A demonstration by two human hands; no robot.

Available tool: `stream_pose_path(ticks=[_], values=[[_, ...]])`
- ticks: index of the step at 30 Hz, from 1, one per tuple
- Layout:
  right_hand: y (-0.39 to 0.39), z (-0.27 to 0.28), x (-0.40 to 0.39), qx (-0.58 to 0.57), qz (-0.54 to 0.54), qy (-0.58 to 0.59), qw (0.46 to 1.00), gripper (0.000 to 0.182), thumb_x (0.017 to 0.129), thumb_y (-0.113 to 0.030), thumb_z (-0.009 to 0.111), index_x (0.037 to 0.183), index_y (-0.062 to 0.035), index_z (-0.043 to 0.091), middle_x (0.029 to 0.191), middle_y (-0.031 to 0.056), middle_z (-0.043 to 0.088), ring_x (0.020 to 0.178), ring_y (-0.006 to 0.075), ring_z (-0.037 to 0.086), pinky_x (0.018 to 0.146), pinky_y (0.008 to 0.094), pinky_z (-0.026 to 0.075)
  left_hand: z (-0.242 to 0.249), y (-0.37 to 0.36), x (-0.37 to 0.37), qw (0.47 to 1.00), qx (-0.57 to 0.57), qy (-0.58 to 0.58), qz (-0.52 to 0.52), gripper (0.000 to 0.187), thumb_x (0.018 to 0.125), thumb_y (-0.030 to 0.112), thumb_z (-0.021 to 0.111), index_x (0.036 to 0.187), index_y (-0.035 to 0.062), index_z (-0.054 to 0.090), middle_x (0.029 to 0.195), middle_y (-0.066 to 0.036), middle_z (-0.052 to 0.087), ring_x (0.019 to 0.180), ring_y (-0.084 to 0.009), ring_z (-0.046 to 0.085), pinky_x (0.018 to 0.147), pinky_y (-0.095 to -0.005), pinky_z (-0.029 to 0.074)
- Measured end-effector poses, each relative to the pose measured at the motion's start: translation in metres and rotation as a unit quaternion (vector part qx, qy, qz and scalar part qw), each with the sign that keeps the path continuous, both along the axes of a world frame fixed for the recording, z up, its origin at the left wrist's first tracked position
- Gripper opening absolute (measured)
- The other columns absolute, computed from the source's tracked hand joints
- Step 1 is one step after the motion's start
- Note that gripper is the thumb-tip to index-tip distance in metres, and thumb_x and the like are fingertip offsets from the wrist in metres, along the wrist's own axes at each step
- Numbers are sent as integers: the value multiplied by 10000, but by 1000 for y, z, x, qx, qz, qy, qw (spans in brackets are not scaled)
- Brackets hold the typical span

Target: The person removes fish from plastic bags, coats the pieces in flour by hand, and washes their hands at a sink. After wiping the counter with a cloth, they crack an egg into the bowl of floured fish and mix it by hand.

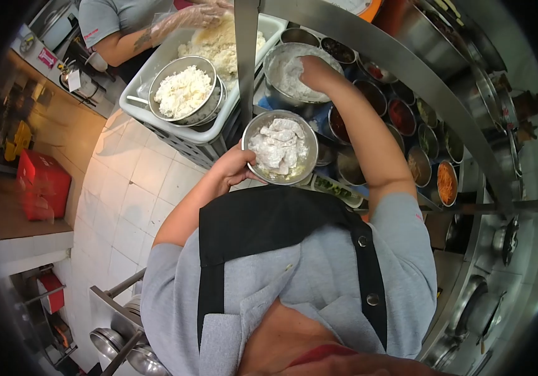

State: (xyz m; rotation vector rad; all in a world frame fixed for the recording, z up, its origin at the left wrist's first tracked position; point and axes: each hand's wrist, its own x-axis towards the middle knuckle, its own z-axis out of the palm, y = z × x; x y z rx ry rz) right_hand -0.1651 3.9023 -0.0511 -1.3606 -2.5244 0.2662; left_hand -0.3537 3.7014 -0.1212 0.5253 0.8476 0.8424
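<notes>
My left hand (234, 165) grips 1 small bowl (313, 150), fingers curled, on my side of the powder bowl (274, 94). Pieces (281, 143) inside: coated white. Uncoated remainder: undetermined. Right hand (319, 75): inside the powder bowl; finger opening and grip undetermined.

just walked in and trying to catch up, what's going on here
The person's left hand holds a metal bowl of white-coated pieces; their right hand is in a larger bowl of white powder. A co-worker's plastic-gloved hand is at the crumbly white food in a white tub.
</notes>
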Motion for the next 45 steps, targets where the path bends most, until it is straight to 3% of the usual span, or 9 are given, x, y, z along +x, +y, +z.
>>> stream_pose_path(ticks=[7,13,17,23,26,32,36,41,45], values=[[43,-48,-40,-168,-23,-183,968,476,671,-305,688,980,42,585,1036,230,591,948,337,580,832,372,455,3,-1,-5,999,23,-9,30,608,645,-54,401,1246,-60,312,1075,-228,524,802,-321,630,591,-425,589],[54,-27,-12,-121,-64,-41,990,456,687,-306,678,984,32,608,1037,237,591,973,339,578,847,388,449,14,-2,-5,999,21,-9,49,569,643,-46,409,1207,-89,344,990,-222,561,704,-303,642,538,-375,588],[65,-9,7,-134,-25,-224,965,510,737,-285,634,1076,81,529,1057,268,568,987,350,565,837,372,448,20,1,-4,999,19,-2,40,555,642,-41,414,1190,-103,349,908,-217,582,595,-295,634,487,-345,580],[26,-51,11,-41,40,-219,974,616,719,-372,660,1181,1,497,1008,199,620,941,304,599,811,370,465,18,7,-2,999,22,-15,24,563,637,-44,414,1192,-112,341,954,-228,564,673,-304,640,503,-359,583],[39,-42,1,-280,29,-106,954,785,651,-335,725,1263,38,405,1113,269,549,1027,335,554,868,354,436,14,9,-2,999,30,-20,13,572,637,-46,413,1200,-112,334,1009,-239,541,750,-319,635,537,-390,586],[49,-28,18,-115,-14,-53,992,576,642,-212,711,1119,51,522,1040,232,590,976,332,574,825,354,460,13,9,-2,999,26,-25,10,591,640,-48,412,1221,-105,322,1064,-252,520,804,-346,626,584,-440,585],[37,4,17,-189,-34,-66,979,655,662,-213,701,1192,77,448,1076,267,552,859,320,613,682,377,500,13,10,-3,999,32,-28,2,600,643,-48,413,1234,-98,317,1074,-254,520,826,-357,622,587,-447,584],[49,-34,16,-60,14,-107,992,648,660,-248,704,1184,55,473,1100,279,543,891,338,607,759,365,487,16,8,-3,999,39,-38,8,595,651,-70,416,1240,-81,334,1066,-246,538,822,-353,630,594,-450,582],[35,-32,3,-185,-3,-170,968,644,643,-285,707,1181,8,510,1123,228,556,1025,315,557,879,352,444,14,7,-4,998,32,-41,17,575,659,-80,414,1229,-83,347,1071,-243,539,832,-350,629,602,-458,580]])
